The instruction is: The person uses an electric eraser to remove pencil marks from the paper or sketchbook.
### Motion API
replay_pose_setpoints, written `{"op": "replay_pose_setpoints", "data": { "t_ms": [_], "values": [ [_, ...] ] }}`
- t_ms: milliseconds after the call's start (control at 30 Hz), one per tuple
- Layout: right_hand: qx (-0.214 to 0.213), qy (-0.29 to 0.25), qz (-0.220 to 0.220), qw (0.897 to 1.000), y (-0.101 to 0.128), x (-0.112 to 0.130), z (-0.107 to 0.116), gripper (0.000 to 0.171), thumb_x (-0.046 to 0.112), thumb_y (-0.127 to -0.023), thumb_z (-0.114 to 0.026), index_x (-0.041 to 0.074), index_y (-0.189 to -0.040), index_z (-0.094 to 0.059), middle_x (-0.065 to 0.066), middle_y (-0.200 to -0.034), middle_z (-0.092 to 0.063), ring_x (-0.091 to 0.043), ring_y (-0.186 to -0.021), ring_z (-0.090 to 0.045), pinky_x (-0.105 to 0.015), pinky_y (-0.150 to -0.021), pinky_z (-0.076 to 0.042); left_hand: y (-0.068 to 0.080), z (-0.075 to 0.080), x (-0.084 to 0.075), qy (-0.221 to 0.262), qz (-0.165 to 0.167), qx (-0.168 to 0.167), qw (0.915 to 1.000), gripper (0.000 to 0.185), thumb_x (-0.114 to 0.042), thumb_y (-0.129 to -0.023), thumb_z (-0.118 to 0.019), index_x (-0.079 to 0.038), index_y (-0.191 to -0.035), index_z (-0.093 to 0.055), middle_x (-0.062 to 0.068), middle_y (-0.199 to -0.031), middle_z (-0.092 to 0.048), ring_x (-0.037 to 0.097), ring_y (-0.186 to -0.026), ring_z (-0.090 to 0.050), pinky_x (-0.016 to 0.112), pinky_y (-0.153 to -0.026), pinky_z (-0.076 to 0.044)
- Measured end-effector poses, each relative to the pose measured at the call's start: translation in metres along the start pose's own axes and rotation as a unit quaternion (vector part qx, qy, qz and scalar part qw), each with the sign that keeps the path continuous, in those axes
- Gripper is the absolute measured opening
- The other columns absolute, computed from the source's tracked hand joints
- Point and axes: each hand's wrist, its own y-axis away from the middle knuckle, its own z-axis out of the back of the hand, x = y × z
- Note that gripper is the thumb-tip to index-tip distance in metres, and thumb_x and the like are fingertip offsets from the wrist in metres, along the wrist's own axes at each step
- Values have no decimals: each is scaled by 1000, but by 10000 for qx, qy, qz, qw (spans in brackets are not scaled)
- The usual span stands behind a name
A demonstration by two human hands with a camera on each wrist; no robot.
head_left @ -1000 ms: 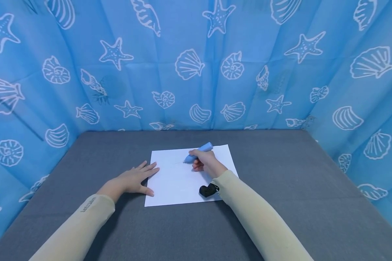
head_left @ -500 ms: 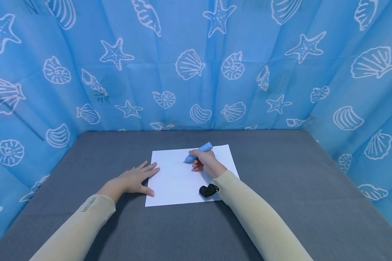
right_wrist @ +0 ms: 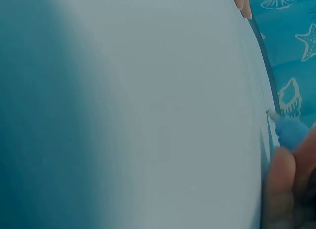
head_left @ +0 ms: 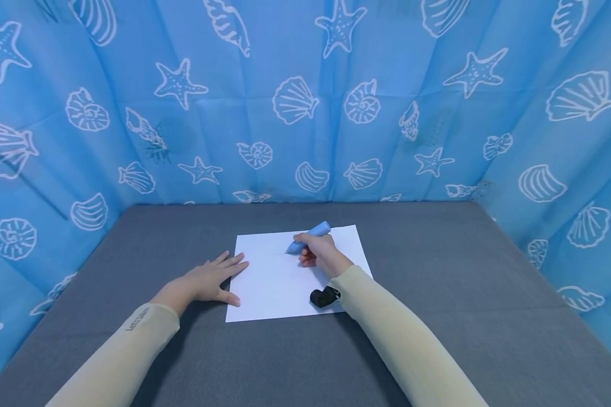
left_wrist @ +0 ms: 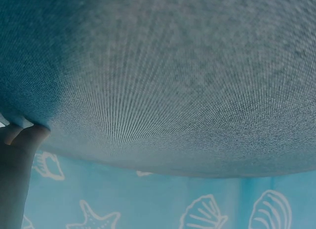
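A white sheet of paper [head_left: 275,282] lies on the grey table [head_left: 438,271]. My right hand [head_left: 318,251] grips a thick light-blue pen [head_left: 310,236] with its tip down on the sheet's upper middle. In the right wrist view the paper [right_wrist: 148,115] fills the frame and the pen's tip [right_wrist: 289,130] shows at the right edge beside my fingers [right_wrist: 279,184]. My left hand [head_left: 211,280] rests flat with straight fingers on the table, its fingertips touching the paper's left edge. The left wrist view shows grey cloth [left_wrist: 173,76] close up and a thumb [left_wrist: 17,155] at the left.
A small black object [head_left: 325,295] sits on the paper's lower right, against my right sleeve [head_left: 402,345]. Blue curtains printed with white shells and starfish [head_left: 295,102] wall in the table at the back and both sides.
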Motion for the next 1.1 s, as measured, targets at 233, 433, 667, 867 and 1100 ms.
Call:
{"op": "replay_pose_setpoints", "data": {
  "t_ms": [233, 433, 667, 867, 1100],
  "values": [
    [72, 65, 48, 9999, 0, 0, 1, 23, 22, -89, -70, 2, -85, -58, -3, -57, -51, -11, -46, -53, -24, -47, -51, 1, 1, -1, 14, -6, 11, 10000, 101, -64, -79, -68, -12, -155, -26, 13, -161, -16, 43, -145, -6, 70, -106, -14],
    [62, 25, 43, 10000, 1, 0, 1, 22, 21, -89, -70, 2, -86, -58, -3, -58, -51, -11, -47, -54, -24, -47, -52, 0, 0, 0, 2, -12, -3, 10000, 101, -64, -79, -67, -12, -155, -25, 13, -161, -15, 43, -145, -6, 71, -106, -14],
    [-28, 9, 76, 10000, 1, 0, 0, 24, 22, -89, -70, 3, -84, -57, -2, -57, -50, -10, -46, -54, -24, -47, -52, 0, 0, 1, 11, 21, 6, 10000, 102, -65, -78, -67, -13, -155, -25, 12, -161, -15, 43, -145, -6, 71, -105, -14],
    [20, 72, 82, 9999, 1, 0, 0, 24, 22, -89, -70, 2, -87, -57, -3, -59, -50, -11, -47, -53, -24, -48, -52, 0, 0, 0, 1, 46, 37, 10000, 102, -65, -78, -67, -13, -155, -25, 12, -161, -15, 43, -145, -6, 72, -105, -14],
    [86, 34, 30, 10000, 0, 0, 1, 24, 22, -89, -70, 2, -88, -57, -2, -59, -50, -11, -47, -53, -24, -48, -52, 0, 1, -1, 2, 20, 35, 10000, 102, -64, -79, -67, -12, -155, -25, 12, -161, -15, 43, -145, -6, 71, -106, -14]
  ]
}}
